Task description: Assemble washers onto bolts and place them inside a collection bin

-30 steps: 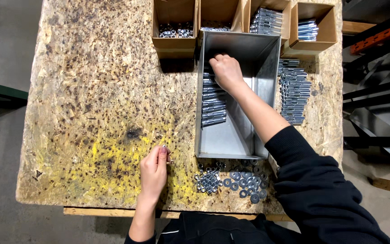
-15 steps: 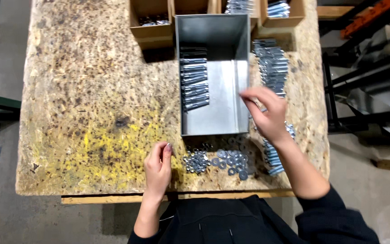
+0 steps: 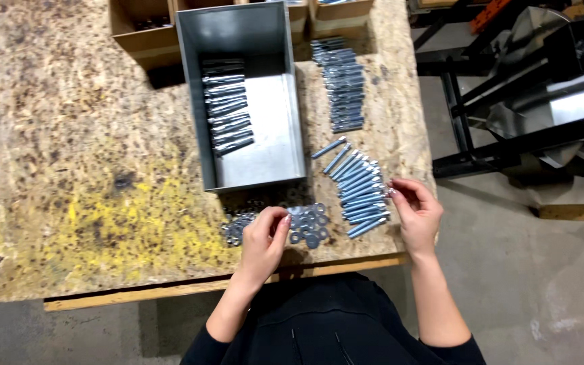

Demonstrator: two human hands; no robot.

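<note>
table (image 3: 69, 135): rough chipboard top with yellow paint stains on the near left; carries everything here.
washers (image 3: 305, 226): loose heap of small flat steel rings near the front edge; likely light, hard and slippery, best pinched 1 at a time by the rim.
left hand (image 3: 265, 243): rests on the washers, fingers curled together, tips pinching at the heap; whether a washer is caught I cannot tell.
metal bin (image 3: 248, 94): open grey steel box just behind the washers, a row of finished bolts along its left side; its near wall blocks a straight reach forward.
bolts (image 3: 359, 192): fanned cluster of long grey bolts right of the bin; stiff, probably weighty, apt to roll, best gripped mid-shank.
right hand (image 3: 417, 213): at the cluster's right edge, fingers loosely bent, tips touching a bolt end.
second bolt row (image 3: 343, 84): farther back, beside the bin.
cardboard boxes (image 3: 140, 30): along the far edge.
</note>
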